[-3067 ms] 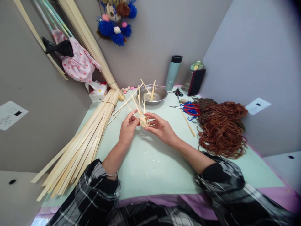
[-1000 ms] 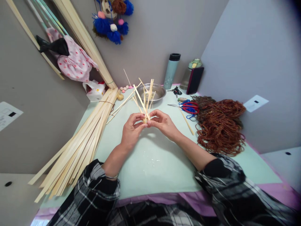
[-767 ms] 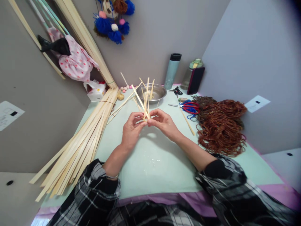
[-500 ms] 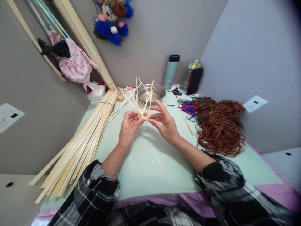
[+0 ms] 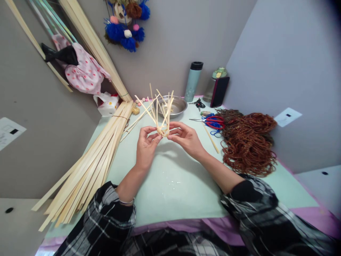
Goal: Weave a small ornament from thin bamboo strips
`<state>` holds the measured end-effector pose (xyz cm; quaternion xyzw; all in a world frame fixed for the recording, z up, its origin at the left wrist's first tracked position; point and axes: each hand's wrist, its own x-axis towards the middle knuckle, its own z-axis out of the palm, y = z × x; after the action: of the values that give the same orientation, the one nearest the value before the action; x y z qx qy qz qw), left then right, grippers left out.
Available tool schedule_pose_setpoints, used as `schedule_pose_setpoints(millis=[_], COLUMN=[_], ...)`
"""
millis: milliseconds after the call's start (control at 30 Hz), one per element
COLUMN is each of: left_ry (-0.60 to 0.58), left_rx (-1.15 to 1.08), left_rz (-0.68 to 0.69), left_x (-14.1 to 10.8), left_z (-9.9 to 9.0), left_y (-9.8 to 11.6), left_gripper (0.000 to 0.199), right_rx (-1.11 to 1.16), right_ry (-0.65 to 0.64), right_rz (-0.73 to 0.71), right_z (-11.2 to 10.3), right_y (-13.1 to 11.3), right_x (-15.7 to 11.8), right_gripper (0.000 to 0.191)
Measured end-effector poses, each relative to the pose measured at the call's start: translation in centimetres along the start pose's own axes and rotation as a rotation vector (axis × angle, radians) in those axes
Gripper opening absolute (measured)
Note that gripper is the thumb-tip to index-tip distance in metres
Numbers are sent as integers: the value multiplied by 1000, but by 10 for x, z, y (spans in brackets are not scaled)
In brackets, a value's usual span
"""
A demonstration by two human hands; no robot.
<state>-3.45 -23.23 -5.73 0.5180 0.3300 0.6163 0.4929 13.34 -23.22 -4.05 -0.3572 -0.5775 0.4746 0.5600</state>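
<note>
Between my hands, above the table, is a small woven piece of thin bamboo strips (image 5: pixel 163 132), rounded at the bottom, with several loose strip ends fanning upward. My left hand (image 5: pixel 147 142) pinches its left side between thumb and fingers. On the right side, my right hand (image 5: pixel 186 138) grips the rim with thumb and bent fingers. The fingertips partly hide the weave. Just behind the strip ends stands a metal bowl (image 5: pixel 179 107).
A bundle of flat bamboo strips (image 5: pixel 98 160) lies at the left. Red-handled scissors (image 5: pixel 214 122), brown cord (image 5: pixel 247 145) and a thin stick (image 5: pixel 211 139) lie at the right. A blue tumbler (image 5: pixel 193 81), a phone (image 5: pixel 220 91) and keys (image 5: pixel 198 104) are at the back.
My right hand's raised fingers have bent down and closed onto the woven piece. The piece has turned slightly, so its upright strips stand at different angles. My left hand keeps its pinch.
</note>
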Motion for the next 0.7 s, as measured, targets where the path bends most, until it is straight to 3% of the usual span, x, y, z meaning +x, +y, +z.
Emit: schedule_pose_setpoints(millis=[233,400,700], left_ry=[-115,-50,-53], left_rx=[87,90,43], left_rz=[-32,-69,-101], left_x=[0,0,2], left_z=[-1,-1,-3], left_y=[4,5,2], left_gripper=[46,44,40], right_rx=[-70,-52,-177], right_ry=[18,-22,-47], right_rz=[-10,-8,-95], right_z=[0,-1,-4], right_y=[-1,-1,5], right_x=[-1,-1,-2], right_gripper=[37,43,31])
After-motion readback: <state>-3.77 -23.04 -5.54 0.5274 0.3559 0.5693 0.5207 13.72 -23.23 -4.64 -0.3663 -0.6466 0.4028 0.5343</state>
